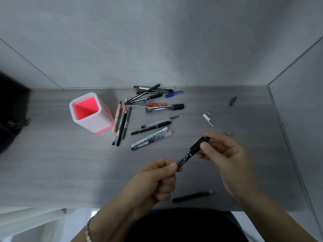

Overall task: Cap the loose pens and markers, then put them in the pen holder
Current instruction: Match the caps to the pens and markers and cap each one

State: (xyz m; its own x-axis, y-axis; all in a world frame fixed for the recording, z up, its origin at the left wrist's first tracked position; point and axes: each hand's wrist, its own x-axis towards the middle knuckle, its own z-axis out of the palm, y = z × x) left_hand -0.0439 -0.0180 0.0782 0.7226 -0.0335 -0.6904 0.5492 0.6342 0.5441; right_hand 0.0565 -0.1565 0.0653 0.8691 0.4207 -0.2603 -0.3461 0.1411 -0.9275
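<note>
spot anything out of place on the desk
Yes. A white cap and a dark cap lie loose to the right, apart from the pen pile. One pencil lies alone at the near edge. The holder looks empty.

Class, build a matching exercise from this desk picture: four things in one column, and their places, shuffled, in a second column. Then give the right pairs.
Things:
1. black marker
2. pen holder
3. white cap
4. black pencil

Places:
A. lying alone on the desk nearest the person
B. held between the left hand and right hand
C. standing left of the pen pile
D. lying right of the pen pile

Pairs: 1-B, 2-C, 3-D, 4-A
</note>
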